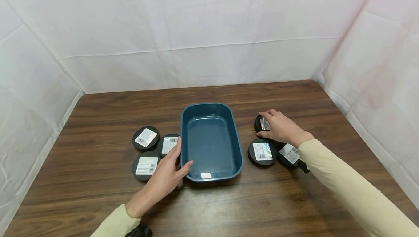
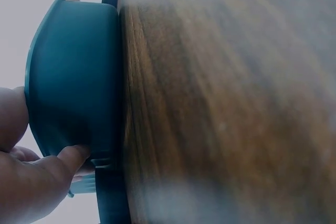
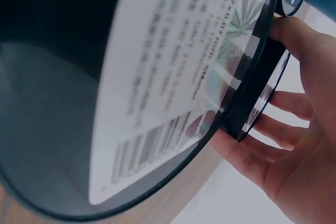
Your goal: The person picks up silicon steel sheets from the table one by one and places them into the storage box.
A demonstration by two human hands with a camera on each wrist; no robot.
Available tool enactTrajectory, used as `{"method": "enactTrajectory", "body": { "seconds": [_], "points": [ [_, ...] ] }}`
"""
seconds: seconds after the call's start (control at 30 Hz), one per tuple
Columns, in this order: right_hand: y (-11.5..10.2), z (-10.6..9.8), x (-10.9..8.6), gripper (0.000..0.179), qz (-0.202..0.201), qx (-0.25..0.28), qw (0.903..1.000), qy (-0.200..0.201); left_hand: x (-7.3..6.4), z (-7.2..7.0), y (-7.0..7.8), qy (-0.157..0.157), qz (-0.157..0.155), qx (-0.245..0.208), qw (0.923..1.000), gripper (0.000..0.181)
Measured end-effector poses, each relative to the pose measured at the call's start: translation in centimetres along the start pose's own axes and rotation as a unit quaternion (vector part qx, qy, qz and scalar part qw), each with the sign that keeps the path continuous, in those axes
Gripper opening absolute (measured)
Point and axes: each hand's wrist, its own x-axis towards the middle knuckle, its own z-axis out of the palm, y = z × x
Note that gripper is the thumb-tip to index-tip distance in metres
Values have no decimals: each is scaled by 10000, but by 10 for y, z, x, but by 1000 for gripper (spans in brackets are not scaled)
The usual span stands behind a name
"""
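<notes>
Dark blue, an oblong tub (image 1: 211,138) is sitting mid-desk (image 1: 229,208). The left grip (image 1: 163,175) is holding the tub's rim between eight and nine o'clock, its thumb reaching over the edge. Between two and three o'clock from the tub, the right grip (image 1: 284,128) is clasping a round black case (image 1: 263,123) by its sides; whether that case is touching the desk, I cannot tell. Two labelled cases (image 1: 262,152) are lying towards three o'clock, and three more cases (image 1: 146,138) are clustering around nine. White cloth (image 1: 209,29) is hanging at twelve.
</notes>
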Motion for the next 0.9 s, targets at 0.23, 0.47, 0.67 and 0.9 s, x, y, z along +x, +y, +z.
{"method": "enactTrajectory", "body": {
  "seconds": [0.23, 0.47, 0.67, 0.9],
  "points": [
    [1, 0, -3, 76, -118, -137, 9998, 126, 1, 2, 0, -6, 40, 22, 10000, 85],
    [1, -4, -6, 76, -55, -221, 9996, 150, 1, 3, 0, 16, 79, 95, 9999, 85],
    [-4, -10, -8, 75, 59, -174, 9997, 171, 0, 2, 0, 44, 25, 130, 9999, 85],
    [-11, -15, -9, 74, -8, -199, 9995, 253, 0, 2, 0, -9, -52, 102, 9999, 84]
  ]
}}
